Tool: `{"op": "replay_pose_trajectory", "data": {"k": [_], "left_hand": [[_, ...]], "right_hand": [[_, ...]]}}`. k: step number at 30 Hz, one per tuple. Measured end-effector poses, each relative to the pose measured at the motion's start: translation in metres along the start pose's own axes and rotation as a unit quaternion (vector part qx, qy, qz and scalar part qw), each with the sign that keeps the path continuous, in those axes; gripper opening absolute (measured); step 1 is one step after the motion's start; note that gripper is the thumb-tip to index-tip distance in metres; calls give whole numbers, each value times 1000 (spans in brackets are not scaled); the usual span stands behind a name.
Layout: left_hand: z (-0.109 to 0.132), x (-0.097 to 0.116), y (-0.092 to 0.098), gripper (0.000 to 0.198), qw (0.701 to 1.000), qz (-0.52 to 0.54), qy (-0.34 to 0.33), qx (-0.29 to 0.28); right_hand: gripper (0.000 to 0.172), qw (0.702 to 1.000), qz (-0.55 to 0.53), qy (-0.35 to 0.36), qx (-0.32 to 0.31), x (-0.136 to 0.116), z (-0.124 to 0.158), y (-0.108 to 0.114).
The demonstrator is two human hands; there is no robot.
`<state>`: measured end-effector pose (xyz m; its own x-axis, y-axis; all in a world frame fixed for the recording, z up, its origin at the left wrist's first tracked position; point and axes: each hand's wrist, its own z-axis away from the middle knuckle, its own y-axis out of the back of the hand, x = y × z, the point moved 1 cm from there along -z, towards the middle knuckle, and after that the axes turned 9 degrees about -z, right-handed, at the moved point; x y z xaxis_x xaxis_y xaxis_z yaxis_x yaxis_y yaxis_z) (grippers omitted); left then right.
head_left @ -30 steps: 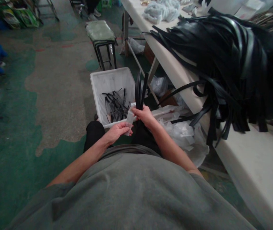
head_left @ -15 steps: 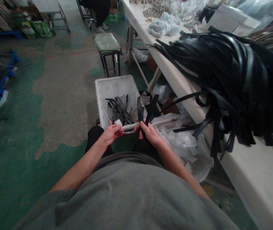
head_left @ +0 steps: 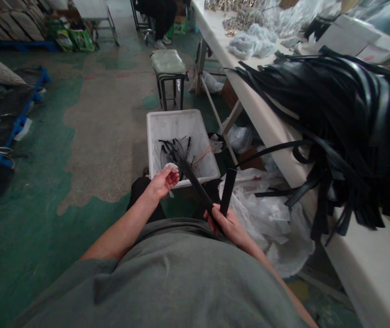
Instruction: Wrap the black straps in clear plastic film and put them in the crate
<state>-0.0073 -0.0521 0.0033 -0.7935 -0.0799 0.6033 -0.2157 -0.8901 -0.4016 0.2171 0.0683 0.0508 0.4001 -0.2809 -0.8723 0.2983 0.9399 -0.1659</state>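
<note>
My right hand (head_left: 222,220) is closed around a black strap (head_left: 197,186), low in front of my lap. One end of the strap reaches up and left over the rim of a white plastic bin (head_left: 200,117); the other end sticks up above my fingers. Over the bin's near left corner, my left hand (head_left: 163,183) pinches a small crumpled white piece (head_left: 171,166), perhaps cloth or paper. Thin black strips (head_left: 176,148) lie inside the bin. On the table to my right a large bundle of black straps (head_left: 348,100) hangs over the edge.
A long white table (head_left: 259,116) runs along my right side, with plastic bags (head_left: 252,41) and metal pieces at its far end. Under it lies a large clear bag (head_left: 266,214). A stool (head_left: 168,64) stands beyond the bin. Blue pallets (head_left: 20,120) are at left; a person sits far back.
My hands have moved apart, the right one coming down and toward me with the strap. The strap, looped before, now stretches out straighter. My view has shifted left.
</note>
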Motion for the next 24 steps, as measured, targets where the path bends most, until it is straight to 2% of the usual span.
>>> {"op": "replay_pose_trajectory", "data": {"k": [9,24], "left_hand": [[4,6,4,21,1000,-2,-17,-20],[4,-5,7,21,999,-26,-12,-42]], "right_hand": [[47,997,71,-5,8,22,-8,1],[43,996,81,-45,17,27,-21,-3]]}}
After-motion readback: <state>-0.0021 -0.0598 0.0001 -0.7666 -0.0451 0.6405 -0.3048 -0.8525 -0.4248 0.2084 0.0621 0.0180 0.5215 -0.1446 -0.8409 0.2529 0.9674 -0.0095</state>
